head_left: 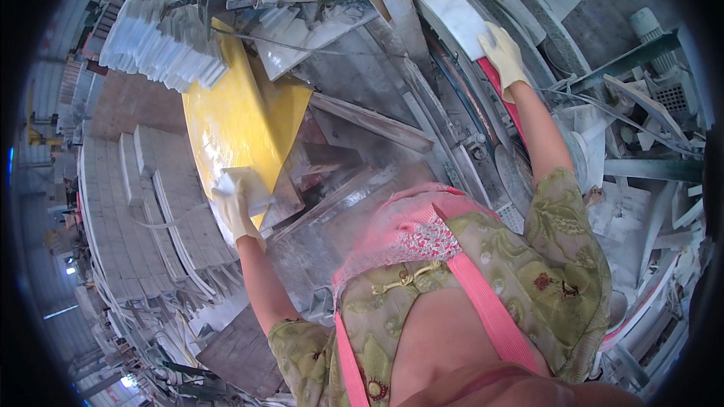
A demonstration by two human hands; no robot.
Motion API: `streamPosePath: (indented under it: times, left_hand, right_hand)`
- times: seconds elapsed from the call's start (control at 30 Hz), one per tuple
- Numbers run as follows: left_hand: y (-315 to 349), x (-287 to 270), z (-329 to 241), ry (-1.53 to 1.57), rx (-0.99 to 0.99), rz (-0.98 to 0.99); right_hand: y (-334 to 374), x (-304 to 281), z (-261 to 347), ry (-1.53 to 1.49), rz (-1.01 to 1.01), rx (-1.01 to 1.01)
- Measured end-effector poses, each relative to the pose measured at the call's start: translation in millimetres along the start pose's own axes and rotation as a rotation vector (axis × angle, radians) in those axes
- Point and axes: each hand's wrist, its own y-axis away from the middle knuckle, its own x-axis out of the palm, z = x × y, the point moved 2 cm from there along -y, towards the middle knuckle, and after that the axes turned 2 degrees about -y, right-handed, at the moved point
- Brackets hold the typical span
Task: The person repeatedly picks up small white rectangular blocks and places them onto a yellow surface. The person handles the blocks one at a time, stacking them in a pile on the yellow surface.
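Observation:
My left hand [234,209], in a pale glove, grips a whitish rectangular piece [253,186] at its edge. That piece is over the lower end of a shiny yellow sheet [226,124], and its far side blurs into the glare. On the right, my right hand [504,56], gloved as well, has its fingers around the near end of a long white marble-like slab [450,16]. This slab lies along a narrow machine bed [460,90]. A red strip [500,90] runs just below that hand, partly behind my forearm.
Thin white slabs [154,45] stand stacked at the far left, with long grey slabs [124,211] below them. A beam [373,122] slants across the middle. Green metal bars [652,168] and stone scraps crowd the right. Dust coats most surfaces and my pink apron [422,218].

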Motion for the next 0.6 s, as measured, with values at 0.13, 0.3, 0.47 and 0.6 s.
streamPosePath:
  times: [0.13, 0.3, 0.47, 0.6]
  left_hand:
    - [-1.1, 1.2, -13.3, 0.086, 0.138, 0.059]
    - [-4.5, -2.5, -0.4, -0.442, 0.117, -0.124]
    - [5.0, 0.9, -5.5, -0.326, -0.034, -0.052]
    - [15.2, -7.2, -24.3, -0.291, -0.064, -0.032]
  right_hand:
    - [-33.4, 31.5, 4.6, 0.161, -0.056, -0.304]
    - [-87.5, 91.7, 3.1, 0.188, 0.071, -0.258]
    - [-94.9, 117.2, -10.4, 0.744, 0.238, -0.243]
    - [-55.8, 96.6, -12.0, 0.728, 0.109, -0.347]
